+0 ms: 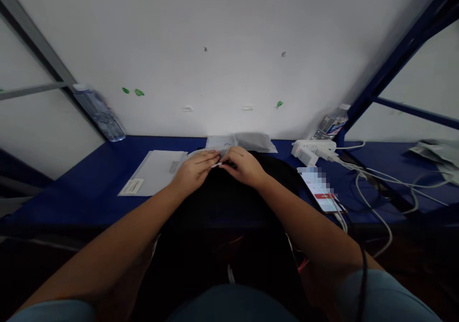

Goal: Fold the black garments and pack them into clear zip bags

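Observation:
My left hand and my right hand meet over black cloth at the middle of the desk. Their fingertips are closed around a small white piece, too small and too covered to tell its kind. The right thumb and bent fingers pinch its right end. The left fingers lie close together along its left side, thumb beneath. Just behind the hands lies a clear plastic bag, and beside it a grey plastic packet.
On the left lies a whitish plastic sleeve with labels. Plastic bottles stand at the back left and back right. A white power strip, a lit phone and tangled cables occupy the right side. A white wall rises behind.

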### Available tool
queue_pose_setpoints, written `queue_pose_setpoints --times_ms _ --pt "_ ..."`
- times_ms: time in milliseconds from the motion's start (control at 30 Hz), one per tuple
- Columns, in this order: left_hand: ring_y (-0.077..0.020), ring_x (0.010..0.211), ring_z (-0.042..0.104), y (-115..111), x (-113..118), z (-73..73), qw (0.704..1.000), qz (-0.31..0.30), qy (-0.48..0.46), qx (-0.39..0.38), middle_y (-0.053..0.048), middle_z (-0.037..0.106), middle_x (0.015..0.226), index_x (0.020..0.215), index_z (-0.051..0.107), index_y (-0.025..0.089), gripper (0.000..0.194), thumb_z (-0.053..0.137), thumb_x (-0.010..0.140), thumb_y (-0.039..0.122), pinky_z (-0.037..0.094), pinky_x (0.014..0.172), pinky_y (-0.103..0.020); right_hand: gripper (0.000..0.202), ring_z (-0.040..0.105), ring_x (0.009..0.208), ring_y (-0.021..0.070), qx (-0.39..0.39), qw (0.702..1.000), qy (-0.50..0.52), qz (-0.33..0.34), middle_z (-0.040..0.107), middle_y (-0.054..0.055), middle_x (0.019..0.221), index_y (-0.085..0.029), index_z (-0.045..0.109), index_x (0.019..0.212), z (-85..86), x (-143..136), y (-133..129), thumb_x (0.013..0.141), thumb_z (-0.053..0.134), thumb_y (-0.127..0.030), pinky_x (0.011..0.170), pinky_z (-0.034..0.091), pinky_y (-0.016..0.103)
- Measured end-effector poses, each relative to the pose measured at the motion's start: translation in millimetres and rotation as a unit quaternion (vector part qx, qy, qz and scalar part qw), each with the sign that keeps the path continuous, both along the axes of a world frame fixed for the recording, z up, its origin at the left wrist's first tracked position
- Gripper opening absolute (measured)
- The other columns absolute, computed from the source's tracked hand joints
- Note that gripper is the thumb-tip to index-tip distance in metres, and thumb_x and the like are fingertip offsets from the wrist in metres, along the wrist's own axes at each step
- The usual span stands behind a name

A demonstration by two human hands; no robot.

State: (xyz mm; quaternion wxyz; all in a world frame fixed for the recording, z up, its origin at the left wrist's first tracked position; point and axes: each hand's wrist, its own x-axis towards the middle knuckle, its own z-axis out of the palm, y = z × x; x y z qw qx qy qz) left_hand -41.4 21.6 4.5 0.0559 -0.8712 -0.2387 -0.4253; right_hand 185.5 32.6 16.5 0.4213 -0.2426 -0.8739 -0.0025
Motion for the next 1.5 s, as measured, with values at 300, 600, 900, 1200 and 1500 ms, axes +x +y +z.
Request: queue_pose_setpoints --times_ms 300,600,900,1200,1500 --pt "-0.0226 0.132 0.058 1 -1 -5.5 0.999 -0.016 -0.032 -0.016 -0.009 0.068 0.134 0.134 0.064 0.024 0.036 0.053 0.1 0.018 0.045 0.115 -0.051 0.022 0.07 0.096 0.0192 -0.107 0.99 -0.005 0.096 0.074 0.006 0.108 -0.023 0.074 0.107 4.4 20 -3 0.093 0.057 -0.018 0.089 0.056 0.035" --pt "-0.0239 0.138 0.052 0 0 -7.2 0.998 -0.04 -0.043 -0.028 -0.008 0.069 0.132 0.129 0.067 0.027 0.033 0.05 0.102 0.018 0.035 0.119 -0.059 0.065 0.06 0.127 0.0226 -0.177 0.967 -0.044 0.177 0.065 0.007 0.137 -0.024 0.066 0.131 -12.5 12 8 0.074 0.048 0.001 0.108 0.047 0.043" --pt "-0.0233 0.135 0.056 0 2 -8.2 0.999 -0.019 -0.023 -0.022 -0.008 0.069 0.132 0.131 0.066 0.025 0.033 0.052 0.101 0.019 0.04 0.117 -0.055 0.015 0.067 0.086 0.0193 -0.13 0.99 0.037 0.04 0.072 0.006 0.095 -0.02 0.069 0.104 -3.5 11 1 0.089 0.066 -0.024 0.083 0.053 0.035" --pt "-0.0228 0.135 0.056 -2 4 -7.0 0.999 -0.034 -0.019 -0.016 -0.01 0.068 0.133 0.129 0.066 0.023 0.032 0.051 0.101 0.017 0.04 0.117 -0.056 0.019 0.061 0.088 0.0216 0.04 0.996 -0.075 0.005 0.068 0.008 0.091 -0.021 0.065 0.092 -4.6 -5 -4 0.102 0.049 -0.026 0.084 0.05 0.039" --pt "-0.0211 0.133 0.058 -7 5 -2.9 0.997 -0.067 -0.041 -0.009 -0.009 0.069 0.132 0.131 0.065 0.025 0.036 0.049 0.101 0.013 0.041 0.117 -0.054 0.021 0.061 0.083 0.0205 0.039 0.991 -0.126 -0.004 0.067 0.008 0.087 -0.019 0.061 0.089 -2.6 1 5 0.102 0.045 -0.023 0.08 0.051 0.036"
